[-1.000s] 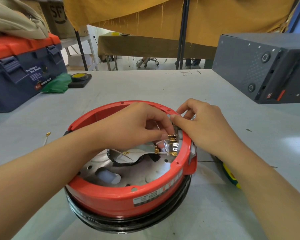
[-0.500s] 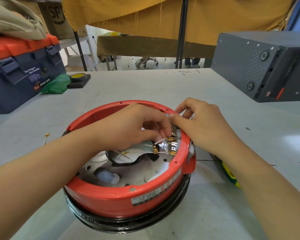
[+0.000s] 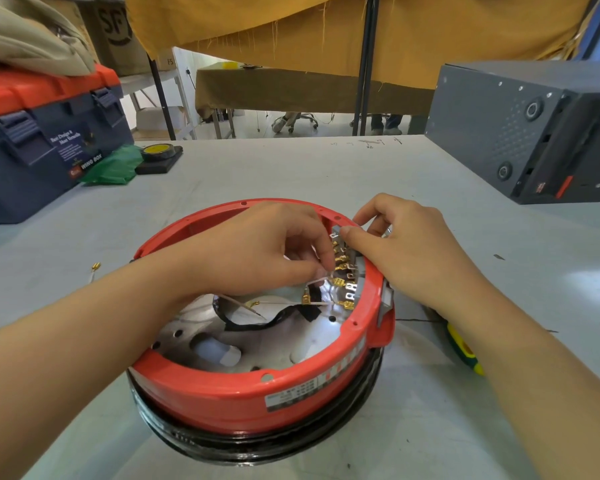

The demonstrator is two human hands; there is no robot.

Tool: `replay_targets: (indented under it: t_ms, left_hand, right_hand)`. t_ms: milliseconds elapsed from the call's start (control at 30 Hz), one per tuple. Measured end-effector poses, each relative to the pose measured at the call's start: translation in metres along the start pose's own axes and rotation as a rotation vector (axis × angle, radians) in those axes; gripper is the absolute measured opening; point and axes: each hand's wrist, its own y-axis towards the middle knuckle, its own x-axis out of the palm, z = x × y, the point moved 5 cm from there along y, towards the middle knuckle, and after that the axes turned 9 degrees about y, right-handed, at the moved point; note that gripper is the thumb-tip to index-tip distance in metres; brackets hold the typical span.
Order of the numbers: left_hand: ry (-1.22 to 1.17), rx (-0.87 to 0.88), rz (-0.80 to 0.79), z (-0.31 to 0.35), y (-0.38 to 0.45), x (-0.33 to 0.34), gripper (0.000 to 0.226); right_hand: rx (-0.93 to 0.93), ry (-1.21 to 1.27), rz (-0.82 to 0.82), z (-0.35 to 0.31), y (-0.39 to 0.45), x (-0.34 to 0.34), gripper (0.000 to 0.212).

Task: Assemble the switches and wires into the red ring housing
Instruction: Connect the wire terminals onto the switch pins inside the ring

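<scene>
Head view, workbench: I see the red ring housing (image 3: 257, 396) sitting on a black ring base (image 3: 257, 445) on the grey table (image 3: 291, 168), near the front edge and roughly central. My left hand (image 3: 257, 251) reaches over the housing's rim, its fingers curled with thumb and forefinger pinching a thin white wire (image 3: 317, 281) just beside a row of brass terminals (image 3: 342, 268) on the grey switch block (image 3: 355, 282) mounted against the inner right wall. My right hand (image 3: 406, 244) rests on the outside of that same rim section, fingers curled and the thumb pressing on the top of the switch block; whether the hidden fingers grip anything behind it I cannot tell. Inside the housing, a black-taped wire bundle (image 3: 257, 323) lies across the shiny metal floor plate (image 3: 291, 344). A loose wire with a brass end (image 3: 96, 266) lies on the table left of the housing. A yellow-and-green tool handle (image 3: 463, 351) shows beneath the right forearm. A blue toolbox with an orange lid (image 3: 42, 133) stands far left, a green bag (image 3: 113, 168) and a roll of tape (image 3: 156, 152) beside it. A dark grey computer case (image 3: 520, 126) stands at far right.
</scene>
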Motion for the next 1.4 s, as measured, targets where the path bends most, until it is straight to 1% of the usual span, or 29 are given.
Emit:
replay_targets:
  t_ms: [167, 267, 333, 867, 1067, 1200, 1400]
  left_hand:
    - [-0.049, -0.061, -0.032, -0.003, -0.001, 0.003, 0.008]
    - [0.0, -0.103, -0.032, -0.006, -0.002, 0.002, 0.01]
    - [0.02, -0.105, -0.048, -0.005, -0.002, 0.002, 0.009]
    - [-0.113, -0.129, -0.119, -0.011, 0.0, 0.003, 0.009]
    - [-0.19, -0.278, -0.106, -0.021, 0.0, 0.004, 0.014]
    - [-0.195, -0.344, -0.174, -0.021, -0.001, 0.009, 0.019]
    - [-0.345, -0.438, -0.242, -0.019, -0.001, 0.015, 0.021]
  right_hand:
    - [-0.006, 0.001, -0.002, 0.0, 0.0, 0.0, 0.024]
    - [-0.003, 0.002, -0.009, 0.0, 0.0, 0.0, 0.023]
    - [-0.001, 0.007, -0.009, 0.001, 0.0, 0.0, 0.023]
    - [0.0, -0.005, -0.007, 0.001, 0.001, 0.0, 0.023]
    - [-0.002, -0.021, -0.01, 0.001, 0.001, 0.001, 0.023]
    - [-0.001, -0.013, -0.009, 0.001, 0.001, 0.001, 0.024]
    - [0.0, -0.012, -0.01, 0.001, 0.001, 0.001, 0.023]
